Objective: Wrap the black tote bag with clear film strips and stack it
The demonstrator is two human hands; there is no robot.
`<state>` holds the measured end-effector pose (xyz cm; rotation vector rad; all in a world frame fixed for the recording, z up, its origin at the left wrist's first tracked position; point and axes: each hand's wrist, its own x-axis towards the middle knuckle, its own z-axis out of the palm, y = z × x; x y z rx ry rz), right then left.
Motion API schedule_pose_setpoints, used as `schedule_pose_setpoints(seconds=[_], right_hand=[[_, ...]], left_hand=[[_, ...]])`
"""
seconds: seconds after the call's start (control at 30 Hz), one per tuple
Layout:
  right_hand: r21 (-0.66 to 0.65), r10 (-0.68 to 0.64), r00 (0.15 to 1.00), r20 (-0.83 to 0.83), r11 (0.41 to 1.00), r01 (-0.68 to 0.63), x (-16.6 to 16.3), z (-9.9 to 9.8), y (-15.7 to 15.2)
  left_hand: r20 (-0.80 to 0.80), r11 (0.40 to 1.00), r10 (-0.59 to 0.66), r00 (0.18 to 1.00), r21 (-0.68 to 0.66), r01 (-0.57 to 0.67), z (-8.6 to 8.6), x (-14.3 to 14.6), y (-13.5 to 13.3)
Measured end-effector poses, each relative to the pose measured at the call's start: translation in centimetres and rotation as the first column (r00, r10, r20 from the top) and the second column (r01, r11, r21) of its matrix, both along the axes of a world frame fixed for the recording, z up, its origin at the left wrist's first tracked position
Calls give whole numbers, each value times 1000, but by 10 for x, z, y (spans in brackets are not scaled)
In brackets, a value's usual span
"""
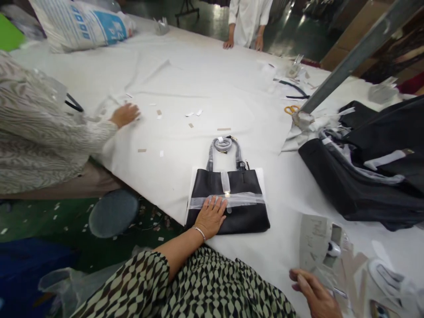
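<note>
Here our left hand [211,216] lies flat, fingers spread, on a black bag [228,198] near the table's front edge, touching the clear plastic band [243,199] across it. Our right hand [314,295] is loosely curled at the bottom edge, fingertips on a sheet of paper [313,240], gripping nothing. We work on a wide white table [205,84] scattered with small paper scraps. A heap of black bags [371,176] lies to the right. Two other people rest their hands on the table; the floor is green.
</note>
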<state>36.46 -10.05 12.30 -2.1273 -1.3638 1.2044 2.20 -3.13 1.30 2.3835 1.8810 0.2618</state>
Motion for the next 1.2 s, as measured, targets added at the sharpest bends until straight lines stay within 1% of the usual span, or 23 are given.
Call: schedule_pose_setpoints(seconds=[0.03,0.07,0.1,0.13,0.17,0.2,0.23,0.27,0.3,0.33,0.4,0.47,0.5,0.6,0.7,0.77,0.87,0.93,1.07,1.13,1.2], right_hand=[[10,60,995,-78,998,-59,-19,8,23],[41,163,976,-148,987,-158,-41,15,47],[75,285,938,-199,958,-275,-66,23,71],[118,413,879,-239,911,-396,-94,28,95],[167,542,796,-270,841,-515,-124,32,115],[206,669,676,-309,741,-639,-154,33,133],[244,767,547,-336,632,-736,-183,31,148],[268,834,432,-343,527,-806,-211,27,159],[272,880,334,-337,430,-861,-236,20,168],[255,912,263,-315,348,-902,-257,11,173],[157,963,169,-210,204,-966,-288,-8,181],[33,992,95,-84,98,-995,-306,-26,185],[-18,997,66,-31,65,-998,-312,-34,188],[-108,998,18,62,24,-994,-322,-49,194],[-158,991,-49,125,-29,-987,-327,-54,198],[-175,983,-89,158,-60,-983,-329,-54,198],[-186,975,-118,188,-82,-979,-328,-49,196],[-182,973,-134,190,-99,-978,-327,-45,194],[-200,964,-196,178,-160,-967,-331,-41,192],[-245,956,-214,200,-163,-956,-336,-43,190],[-294,947,-221,233,-148,-944,-342,-45,188]], left_hand=[[8,1000,-3,1000,-2,3,0,0,0],[17,1000,-5,1000,-5,5,0,0,-1],[27,1000,-3,1000,-10,3,1,0,-2],[36,1000,0,999,-13,0,2,0,-2],[43,1000,8,999,-18,-7,2,0,-3],[45,1000,9,999,-26,-8,2,1,-3],[43,999,3,999,-35,-2,2,2,-3],[40,999,-6,999,-45,8,0,3,-3],[35,998,-16,999,-55,18,-2,4,-2],[31,998,-23,999,-62,24,-5,5,-1],[30,998,-19,999,-67,21,-10,6,0],[42,998,0,999,-64,3,-14,5,0],[51,999,-2,999,-50,4,-15,5,0],[69,999,-15,998,30,13,-13,2,-2],[77,997,-18,997,83,11,-11,0,-2],[85,998,-16,996,68,10,-11,0,-2],[102,999,-31,994,33,28,-12,0,-2],[112,999,-42,993,27,39,-13,0,-2],[123,999,-30,992,14,29,-16,1,-1],[125,1000,-15,992,21,13,-17,1,-2],[132,1000,-6,991,25,3,-19,3,-1]])
